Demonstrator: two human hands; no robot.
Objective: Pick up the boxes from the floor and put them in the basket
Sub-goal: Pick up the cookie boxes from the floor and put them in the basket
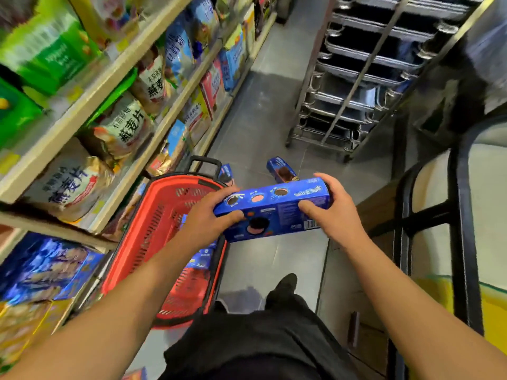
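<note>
Far left of frame: shelves [115, 78] run diagonally from lower left toward top centre, packed with bags — green packs upper left, oat bags mid-left, blue bags lower left and further up the row. Most of it is motion-blurred.

Centre-left, on the floor against the shelf base: red basket [153, 242] with a black handle [205, 161] standing up at its far end. Blue boxes already lie inside [199, 260], partly hidden by the left forearm.

Left hand [204, 218] sits above the basket's right rim, thumb on top and fingers curled round the left end of the held box [274, 212]. That box is blue, long, held roughly level in the air at frame centre, its left end over the basket edge, the rest over bare floor [263, 105].

Just behind it, two more blue boxes on the floor — one [226, 172] beside the basket's far right corner, mostly hidden, and one [281, 168] a bit to the right, lying tilted.

Right hand [333, 207] grips the right end of the held box, thumb on the near face, fingers wrapped over the top and far end.

Bottom centre: black trousers and a black shoe [285, 283].

Upper right: metal tray rack [365, 72] on castors. Far right: black frame [463, 215] around a pale and yellow panel.
</note>
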